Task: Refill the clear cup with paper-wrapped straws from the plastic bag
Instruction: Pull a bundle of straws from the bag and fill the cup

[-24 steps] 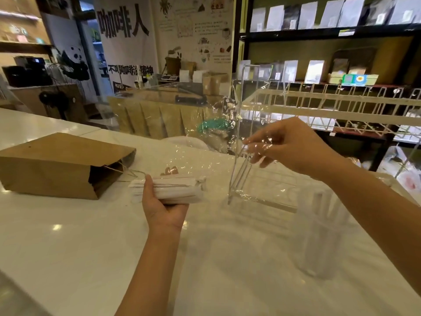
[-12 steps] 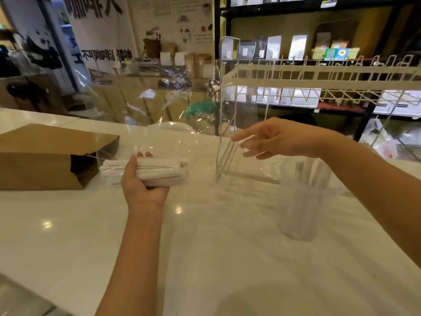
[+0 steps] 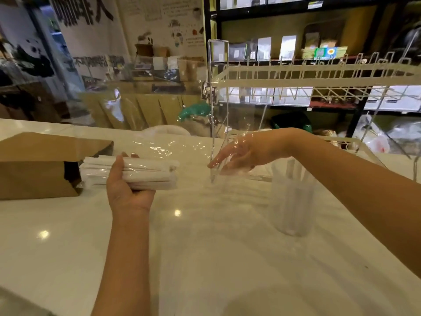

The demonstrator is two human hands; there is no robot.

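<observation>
A bundle of white paper-wrapped straws (image 3: 150, 175) lies sideways inside a clear plastic bag (image 3: 180, 148), and my left hand (image 3: 127, 190) grips the bundle from below through the film. My right hand (image 3: 241, 153) is at the bag's open right end with its fingers stretched toward the straws. Plastic film glints over its back, and it holds nothing firmly. The clear cup (image 3: 292, 201) stands upright on the counter under my right forearm, with a few straws standing in it.
A brown paper bag (image 3: 41, 165) lies on its side at the left, its mouth touching the straws' left ends. A white wire rack (image 3: 296, 76) with a clear base stands behind the cup. The white counter (image 3: 205, 258) stretches toward me.
My right hand has dropped from pinching the raised bag edge and now reaches leftward into the bag's mouth. My left hand has kept its hold on the bundle.
</observation>
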